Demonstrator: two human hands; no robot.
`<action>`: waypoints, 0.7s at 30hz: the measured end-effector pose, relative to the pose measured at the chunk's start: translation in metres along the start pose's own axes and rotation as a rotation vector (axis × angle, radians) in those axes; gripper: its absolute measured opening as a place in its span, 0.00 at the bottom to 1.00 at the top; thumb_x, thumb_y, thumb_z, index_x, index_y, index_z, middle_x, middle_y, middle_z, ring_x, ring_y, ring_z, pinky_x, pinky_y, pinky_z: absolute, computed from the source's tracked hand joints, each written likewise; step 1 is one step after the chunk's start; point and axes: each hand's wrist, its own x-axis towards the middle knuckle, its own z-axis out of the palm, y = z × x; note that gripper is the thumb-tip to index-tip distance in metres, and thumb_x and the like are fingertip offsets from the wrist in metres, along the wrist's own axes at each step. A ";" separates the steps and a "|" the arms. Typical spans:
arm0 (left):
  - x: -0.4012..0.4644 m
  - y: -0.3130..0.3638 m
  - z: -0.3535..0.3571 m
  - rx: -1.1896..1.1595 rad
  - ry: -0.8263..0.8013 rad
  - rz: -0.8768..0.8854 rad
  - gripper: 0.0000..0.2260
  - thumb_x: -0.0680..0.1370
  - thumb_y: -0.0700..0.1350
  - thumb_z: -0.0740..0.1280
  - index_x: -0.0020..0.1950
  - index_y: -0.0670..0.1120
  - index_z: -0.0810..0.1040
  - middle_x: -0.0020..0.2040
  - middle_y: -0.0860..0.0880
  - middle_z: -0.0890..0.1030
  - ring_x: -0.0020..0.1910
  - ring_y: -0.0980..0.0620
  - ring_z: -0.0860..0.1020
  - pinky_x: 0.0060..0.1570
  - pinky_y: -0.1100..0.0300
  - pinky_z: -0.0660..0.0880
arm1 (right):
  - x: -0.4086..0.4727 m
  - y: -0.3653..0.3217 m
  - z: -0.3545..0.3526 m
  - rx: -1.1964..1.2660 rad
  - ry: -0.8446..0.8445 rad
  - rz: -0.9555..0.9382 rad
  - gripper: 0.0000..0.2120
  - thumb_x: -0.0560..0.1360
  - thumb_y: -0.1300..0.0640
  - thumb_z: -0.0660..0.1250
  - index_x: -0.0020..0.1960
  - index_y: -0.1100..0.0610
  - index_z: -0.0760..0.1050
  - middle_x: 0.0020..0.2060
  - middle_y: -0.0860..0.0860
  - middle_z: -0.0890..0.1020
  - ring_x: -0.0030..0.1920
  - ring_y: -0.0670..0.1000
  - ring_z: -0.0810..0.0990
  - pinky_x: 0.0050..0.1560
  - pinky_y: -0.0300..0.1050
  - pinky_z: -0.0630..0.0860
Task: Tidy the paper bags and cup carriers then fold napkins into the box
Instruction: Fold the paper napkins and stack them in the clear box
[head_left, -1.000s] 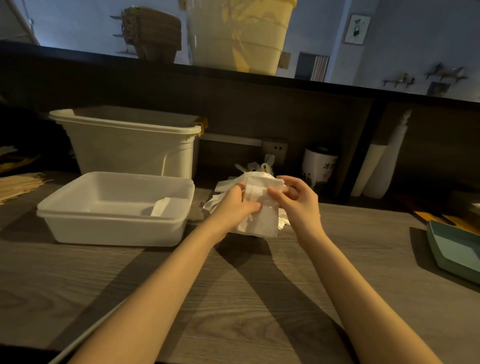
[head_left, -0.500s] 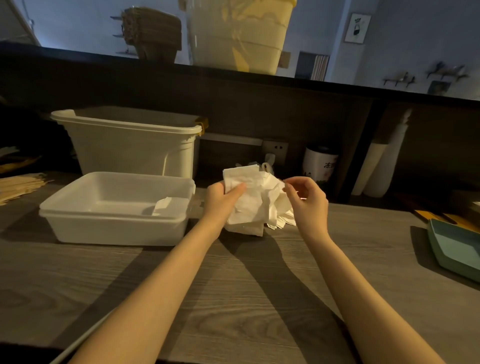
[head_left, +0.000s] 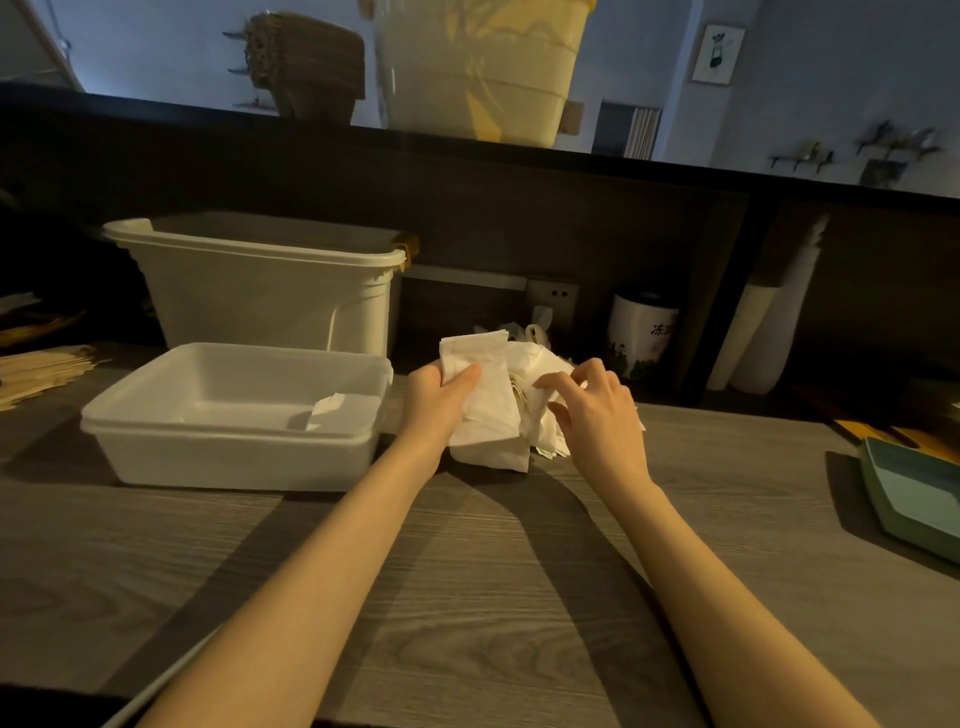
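Counter (head_left: 467, 597): grey wood-grain top, both bare forearms stretched out over it
Left hand (head_left: 436, 395): thumb and fingers curled round a white folded napkin (head_left: 480, 389), pinching it upright just above the counter
Right hand (head_left: 592, 410): fingers bent, tips down in the loose napkin pile (head_left: 545, 415) just right of the held napkin; whether they pinch a sheet I cannot tell
Box (head_left: 234, 415): shallow white plastic tub left of the left hand, close beside it; one folded napkin in box (head_left: 327, 410) leans against its right inner wall
Green tray (head_left: 914, 499): at the right edge of the counter, well apart from the hands
Wooden sticks (head_left: 36, 369): stacked at the far left edge
Tall bin (head_left: 260, 286): white, directly behind the box
Mug (head_left: 641, 338): white with dark print, behind the pile by the back wall
Shelf above: brown cup carriers (head_left: 306, 67) stacked beside a large pale bucket (head_left: 478, 67)
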 end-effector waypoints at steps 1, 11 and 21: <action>0.000 0.000 0.000 0.002 0.001 -0.005 0.12 0.78 0.45 0.64 0.61 0.43 0.74 0.52 0.49 0.77 0.51 0.52 0.75 0.43 0.62 0.75 | 0.000 0.002 0.001 -0.008 0.017 -0.005 0.14 0.64 0.63 0.78 0.48 0.57 0.80 0.42 0.57 0.77 0.38 0.56 0.77 0.36 0.48 0.73; 0.000 0.002 0.001 0.039 0.025 -0.014 0.12 0.79 0.45 0.62 0.61 0.42 0.74 0.56 0.45 0.78 0.52 0.50 0.76 0.45 0.59 0.75 | 0.013 0.007 -0.019 0.313 0.231 0.229 0.07 0.72 0.58 0.71 0.47 0.61 0.80 0.49 0.56 0.76 0.51 0.53 0.72 0.45 0.40 0.68; 0.015 0.022 0.023 0.061 -0.092 -0.133 0.04 0.81 0.48 0.58 0.53 0.49 0.70 0.42 0.51 0.74 0.42 0.53 0.74 0.47 0.55 0.75 | 0.027 -0.005 -0.038 0.847 0.298 0.503 0.10 0.76 0.59 0.67 0.57 0.57 0.76 0.44 0.41 0.76 0.45 0.39 0.76 0.46 0.29 0.75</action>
